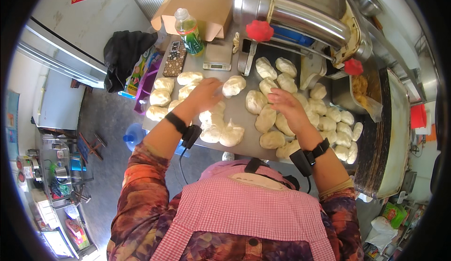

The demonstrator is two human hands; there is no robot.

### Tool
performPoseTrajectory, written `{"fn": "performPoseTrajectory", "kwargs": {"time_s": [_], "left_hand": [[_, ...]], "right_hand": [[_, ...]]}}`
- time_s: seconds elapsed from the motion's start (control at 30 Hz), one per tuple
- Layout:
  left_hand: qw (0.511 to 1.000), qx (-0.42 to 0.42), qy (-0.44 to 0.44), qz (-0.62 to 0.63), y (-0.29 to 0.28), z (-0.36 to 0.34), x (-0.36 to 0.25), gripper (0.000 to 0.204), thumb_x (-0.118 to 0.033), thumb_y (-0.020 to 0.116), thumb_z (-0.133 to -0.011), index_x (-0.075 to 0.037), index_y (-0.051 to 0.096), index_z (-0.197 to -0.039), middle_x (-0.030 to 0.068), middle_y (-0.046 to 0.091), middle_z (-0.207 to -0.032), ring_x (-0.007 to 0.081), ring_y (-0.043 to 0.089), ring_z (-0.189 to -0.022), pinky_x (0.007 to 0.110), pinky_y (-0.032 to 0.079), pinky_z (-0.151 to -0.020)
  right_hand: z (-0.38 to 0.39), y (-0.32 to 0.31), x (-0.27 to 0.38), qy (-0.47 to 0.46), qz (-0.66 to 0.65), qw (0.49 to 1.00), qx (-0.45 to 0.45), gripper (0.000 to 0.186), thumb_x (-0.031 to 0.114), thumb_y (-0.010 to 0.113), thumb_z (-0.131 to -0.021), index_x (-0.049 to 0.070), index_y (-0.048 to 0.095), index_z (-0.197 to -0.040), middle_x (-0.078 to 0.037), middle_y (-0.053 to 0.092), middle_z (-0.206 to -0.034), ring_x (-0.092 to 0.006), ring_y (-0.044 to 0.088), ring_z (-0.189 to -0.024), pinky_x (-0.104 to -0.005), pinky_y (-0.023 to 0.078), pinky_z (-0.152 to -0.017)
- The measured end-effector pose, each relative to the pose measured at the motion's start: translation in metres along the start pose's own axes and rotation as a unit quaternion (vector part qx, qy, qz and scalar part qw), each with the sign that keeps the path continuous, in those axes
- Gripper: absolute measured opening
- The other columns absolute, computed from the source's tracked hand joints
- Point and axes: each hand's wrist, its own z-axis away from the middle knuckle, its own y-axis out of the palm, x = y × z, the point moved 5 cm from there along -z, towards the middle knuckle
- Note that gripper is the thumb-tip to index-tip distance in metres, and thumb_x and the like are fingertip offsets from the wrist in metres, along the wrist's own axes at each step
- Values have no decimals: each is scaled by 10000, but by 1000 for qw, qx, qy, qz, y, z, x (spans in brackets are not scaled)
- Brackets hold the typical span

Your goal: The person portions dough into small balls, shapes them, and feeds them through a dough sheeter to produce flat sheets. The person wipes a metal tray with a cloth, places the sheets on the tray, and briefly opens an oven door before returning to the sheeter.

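Pale dough pieces lie in two groups on a metal worktable (202,66). My left hand (206,95) hangs over the left group, its fingers stretched toward a single dough piece (234,86) in the middle; whether they touch it I cannot tell. My right hand (287,107) is above the right group with its fingers apart, nearest to a dough piece (268,86). Nothing shows in either hand. At the near edge of the left group sits a dough piece with a pointed top (232,133). Smaller dough pieces (343,139) stand at the far right.
Behind the dough stands a steel rolling machine (305,14) with red knobs (259,30). A small scale (218,57), a green-labelled bottle (190,33), a patterned phone (175,59) and a cardboard box (211,10) are at the back left. A metal container (345,91) stands right.
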Motion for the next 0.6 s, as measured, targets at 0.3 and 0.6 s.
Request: {"fn": "performPoseTrajectory", "kwargs": {"time_s": [0.3,0.6], "left_hand": [[987,87,-8,133,-9,32,-34,303,-34,669,-660,-47,526,-926,129,556,-929,307,537,-903,379,436,-805],[975,-43,57,209,-9,62,-67,826,-56,759,-652,-73,354,-1371,188,317,-1413,313,279,-1347,365,274,-1087]], "right_hand": [[-10,43,-23,-11,139,984,113,618,128,706,-751,33,450,-1305,-137,562,-1209,-220,514,-1153,-307,405,-966],[-22,105,-51,94,164,968,165,637,69,726,-651,33,507,-1248,-82,611,-1092,-170,583,-999,-288,459,-880]]}}
